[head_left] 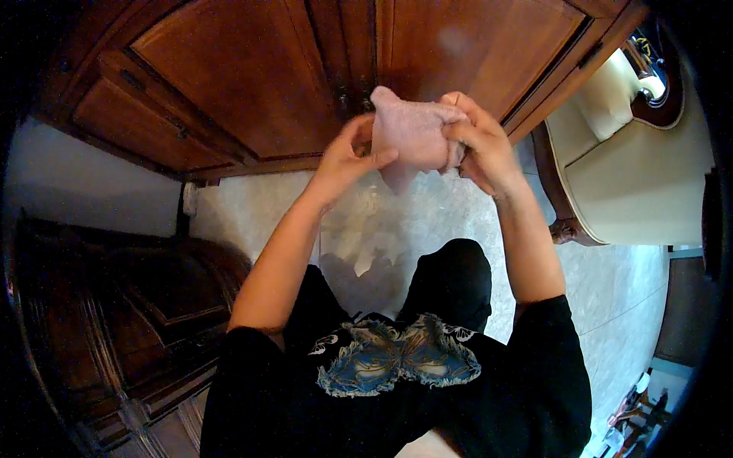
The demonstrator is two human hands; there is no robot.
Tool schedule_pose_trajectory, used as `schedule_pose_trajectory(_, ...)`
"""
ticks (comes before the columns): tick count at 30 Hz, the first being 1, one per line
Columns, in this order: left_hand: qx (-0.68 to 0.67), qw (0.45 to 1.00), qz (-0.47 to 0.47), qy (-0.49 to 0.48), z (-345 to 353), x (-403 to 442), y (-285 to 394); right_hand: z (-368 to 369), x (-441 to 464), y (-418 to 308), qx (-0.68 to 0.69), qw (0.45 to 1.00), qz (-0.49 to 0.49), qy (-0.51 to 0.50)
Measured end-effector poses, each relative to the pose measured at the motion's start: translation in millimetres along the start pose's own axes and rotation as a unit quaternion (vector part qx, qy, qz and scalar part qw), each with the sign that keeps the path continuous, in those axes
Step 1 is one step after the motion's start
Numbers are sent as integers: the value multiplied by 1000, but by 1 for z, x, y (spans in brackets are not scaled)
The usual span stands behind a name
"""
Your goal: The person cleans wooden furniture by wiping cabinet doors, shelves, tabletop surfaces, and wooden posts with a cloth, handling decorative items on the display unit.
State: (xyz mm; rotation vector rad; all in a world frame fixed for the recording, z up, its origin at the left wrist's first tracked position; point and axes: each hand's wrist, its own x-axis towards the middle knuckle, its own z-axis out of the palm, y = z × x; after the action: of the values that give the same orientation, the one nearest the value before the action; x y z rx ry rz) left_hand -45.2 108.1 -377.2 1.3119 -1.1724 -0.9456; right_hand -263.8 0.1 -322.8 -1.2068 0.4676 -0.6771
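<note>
A pink cloth point(412, 136), folded or bunched, is held up between my two hands in front of a brown wooden cabinet point(252, 69). My left hand point(355, 153) pinches the cloth's left side, with the thumb lying over its front. On the other side, my right hand point(482, 141) grips the bunched right edge, fingers curled around it. One corner of the cloth sticks up at the top left, and a loose part hangs below. The fingers behind the cloth are partly hidden.
Pale tiled floor point(450, 210) lies beneath the hands. To the right stands a cream armchair with a wooden frame point(626, 183). Dark carved wooden furniture point(130, 305) fills the lower left. Assorted small items point(634, 412) are at the lower right edge.
</note>
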Motion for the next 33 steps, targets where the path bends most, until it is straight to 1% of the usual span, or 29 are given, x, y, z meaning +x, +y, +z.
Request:
schedule_pose_trajectory(1,-48,996,-37,-69,-3,1,-15,-9,-1,-11,38,997,50,-49)
schedule_pose_trajectory(2,-48,996,-36,-67,-4,-1,-14,-7,3,-17,39,997,50,-51)
schedule_pose_trajectory(4,-51,990,-71,-110,-6,-9,-12,-1,7,-21,52,997,-15,57)
schedule_pose_trajectory(5,-51,990,-73,-113,-7,-11,-8,-6,10,-20,109,993,-18,52)
schedule_pose_trajectory(6,-152,979,-99,-89,-10,-12,-3,-4,9,-12,110,992,-17,55)
schedule_pose_trajectory(7,-250,958,-122,-62,-11,-13,2,0,6,0,182,980,31,70)
schedule_pose_trajectory(8,-250,959,-119,-62,-10,-15,5,6,3,13,253,961,78,83)
schedule_pose_trajectory(9,-226,963,-146,-25,-9,-17,7,14,-8,29,225,960,133,101)
schedule_pose_trajectory(10,-202,964,-175,15,-7,-17,9,3,-16,54,218,959,168,72)
schedule_pose_trajectory(11,-203,963,-178,22,-9,-19,11,-1,-19,58,168,972,163,30)
schedule_pose_trajectory(12,-139,978,-156,21,-13,-22,13,-4,-22,63,121,980,159,-11)
schedule_pose_trajectory(13,-73,988,-134,16,-17,-26,14,-9,-23,66,127,978,165,-13)
schedule_pose_trajectory(14,-69,987,-142,18,-19,-27,14,-12,-23,60,94,983,157,5)
schedule_pose_trajectory(16,32,985,-164,46,-26,-25,7,-7,-23,52,57,988,141,23)
schedule_pose_trajectory(17,33,985,-163,45,-24,-24,5,1,-25,49,17,989,130,70)
schedule_pose_trajectory(18,63,984,-142,88,-21,-25,3,7,-28,49,-24,986,119,118)
schedule_pose_trajectory(19,92,980,-121,131,-18,-25,1,8,-29,50,-24,986,118,118)
schedule_pose_trajectory(20,92,980,-120,131,-15,-27,5,8,-29,53,-14,994,87,66)
schedule_pose_trajectory(21,31,995,-52,81,-11,-29,11,8,-28,55,-5,998,54,14)
schedule_pose_trajectory(22,-29,999,19,30,-9,-31,15,6,-28,58,-8,999,50,13)
schedule_pose_trajectory(23,-28,999,28,31,-9,-34,17,4,-27,61,-175,984,-15,-5)
schedule_pose_trajectory(24,120,992,47,6,-9,-38,20,4,-25,61,-338,937,-84,-22)
schedule_pose_trajectory(25,266,962,64,-15,-10,-40,21,8,-27,62,-421,902,-98,-10)
schedule_pose_trajectory(26,269,960,76,-7,-10,-40,19,16,-29,58,-469,879,-79,2)
schedule_pose_trajectory(28,368,926,78,7,-9,-42,8,19,-29,66,-571,820,-31,17)
schedule_pose_trajectory(29,371,924,87,16,-11,-41,10,21,-29,62,-574,818,-43,16)
schedule_pose_trajectory(31,379,916,120,56,-19,-39,15,28,-26,50,-662,732,-156,37)
schedule_pose_trajectory(32,381,913,128,67,-22,-37,14,26,-21,50,-665,727,-169,36)
schedule_pose_trajectory(33,341,927,129,91,-34,-38,3,30,-12,59,-637,741,-210,10)
